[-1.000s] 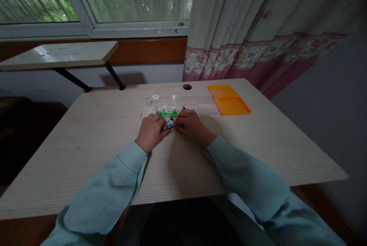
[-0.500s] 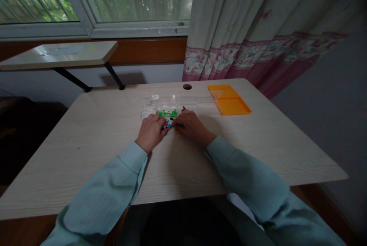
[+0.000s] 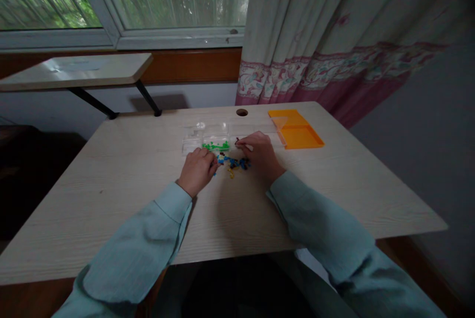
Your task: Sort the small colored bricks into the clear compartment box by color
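Observation:
A small heap of loose blue, yellow and dark beads [image 3: 233,163] lies on the wooden desk [image 3: 122,184] between my hands. My left hand [image 3: 196,169] rests curled at the heap's left edge, fingertips pinched near the beads. My right hand [image 3: 260,152] has its fingers pinched over a compartment of the clear plastic organiser box [image 3: 218,136]; what they hold is too small to name. One compartment of the box holds green beads [image 3: 215,146].
An orange lid [image 3: 296,129] lies flat to the right of the box. A round cable hole [image 3: 242,112] sits at the desk's back edge. A side shelf [image 3: 76,70] juts out below the window, and a curtain [image 3: 334,36] hangs at the right.
My right hand has lifted off the bead heap and moved back and right to the clear box, uncovering the beads. The left hand has stayed put.

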Action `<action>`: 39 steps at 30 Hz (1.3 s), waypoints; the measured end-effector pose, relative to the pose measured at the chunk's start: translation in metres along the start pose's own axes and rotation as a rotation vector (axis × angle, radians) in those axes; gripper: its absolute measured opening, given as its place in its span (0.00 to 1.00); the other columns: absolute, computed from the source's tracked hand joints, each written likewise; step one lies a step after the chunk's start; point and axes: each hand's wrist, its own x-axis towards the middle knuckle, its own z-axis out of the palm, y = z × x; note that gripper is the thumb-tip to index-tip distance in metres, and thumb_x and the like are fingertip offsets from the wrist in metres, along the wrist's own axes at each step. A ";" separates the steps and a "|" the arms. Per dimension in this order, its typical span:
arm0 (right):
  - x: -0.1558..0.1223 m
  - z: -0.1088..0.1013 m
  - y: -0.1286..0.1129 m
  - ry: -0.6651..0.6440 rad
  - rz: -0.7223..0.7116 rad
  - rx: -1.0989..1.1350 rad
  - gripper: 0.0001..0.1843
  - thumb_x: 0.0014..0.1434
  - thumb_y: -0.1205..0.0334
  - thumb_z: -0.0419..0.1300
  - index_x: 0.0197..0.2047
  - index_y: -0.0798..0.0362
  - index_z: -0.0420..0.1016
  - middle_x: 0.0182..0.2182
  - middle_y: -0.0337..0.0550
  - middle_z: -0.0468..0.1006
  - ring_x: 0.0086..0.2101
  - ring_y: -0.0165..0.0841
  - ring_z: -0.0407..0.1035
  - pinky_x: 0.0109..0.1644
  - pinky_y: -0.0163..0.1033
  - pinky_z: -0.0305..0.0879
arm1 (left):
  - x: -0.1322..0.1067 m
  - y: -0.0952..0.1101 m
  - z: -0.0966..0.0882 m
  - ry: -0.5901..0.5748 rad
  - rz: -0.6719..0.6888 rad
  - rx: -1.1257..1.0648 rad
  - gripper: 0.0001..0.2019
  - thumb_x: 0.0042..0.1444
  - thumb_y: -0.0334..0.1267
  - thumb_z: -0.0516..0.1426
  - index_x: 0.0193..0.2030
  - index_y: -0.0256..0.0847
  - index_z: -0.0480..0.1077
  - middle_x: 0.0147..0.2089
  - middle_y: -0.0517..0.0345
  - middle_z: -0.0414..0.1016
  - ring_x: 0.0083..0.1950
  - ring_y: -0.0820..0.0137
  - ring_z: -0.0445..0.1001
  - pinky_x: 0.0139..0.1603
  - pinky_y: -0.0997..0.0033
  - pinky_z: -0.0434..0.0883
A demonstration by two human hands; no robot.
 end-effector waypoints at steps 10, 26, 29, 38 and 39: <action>-0.003 0.005 0.011 0.117 0.044 -0.101 0.10 0.62 0.55 0.61 0.36 0.50 0.80 0.36 0.42 0.81 0.42 0.40 0.67 0.46 0.43 0.52 | 0.005 -0.006 0.003 0.084 -0.008 -0.229 0.08 0.64 0.38 0.54 0.35 0.40 0.69 0.37 0.52 0.73 0.42 0.62 0.68 0.44 0.64 0.64; -0.001 0.003 0.007 0.102 -0.043 -0.041 0.14 0.66 0.55 0.56 0.36 0.50 0.80 0.35 0.44 0.79 0.41 0.38 0.65 0.44 0.44 0.53 | 0.006 -0.009 0.008 0.195 -0.062 -0.438 0.16 0.67 0.44 0.49 0.31 0.40 0.69 0.33 0.54 0.72 0.39 0.65 0.69 0.42 0.67 0.65; 0.000 0.000 -0.001 0.076 -0.179 0.053 0.15 0.66 0.53 0.55 0.36 0.50 0.80 0.34 0.43 0.79 0.40 0.37 0.66 0.45 0.44 0.55 | 0.007 -0.008 0.008 0.197 -0.079 -0.509 0.18 0.67 0.45 0.48 0.30 0.40 0.68 0.32 0.55 0.72 0.38 0.67 0.69 0.40 0.69 0.65; -0.011 0.007 -0.029 -0.019 -0.421 0.129 0.12 0.65 0.54 0.56 0.45 0.47 0.80 0.38 0.44 0.79 0.43 0.36 0.67 0.51 0.44 0.56 | 0.007 -0.009 0.014 0.179 -0.088 -0.651 0.18 0.67 0.47 0.48 0.30 0.40 0.68 0.30 0.58 0.69 0.33 0.70 0.68 0.35 0.71 0.64; -0.011 0.009 -0.029 -0.026 -0.418 0.134 0.12 0.65 0.54 0.56 0.44 0.47 0.80 0.37 0.44 0.79 0.42 0.36 0.67 0.51 0.44 0.57 | 0.006 -0.008 0.014 0.173 -0.086 -0.653 0.19 0.67 0.48 0.48 0.30 0.39 0.68 0.30 0.58 0.69 0.33 0.70 0.68 0.35 0.71 0.64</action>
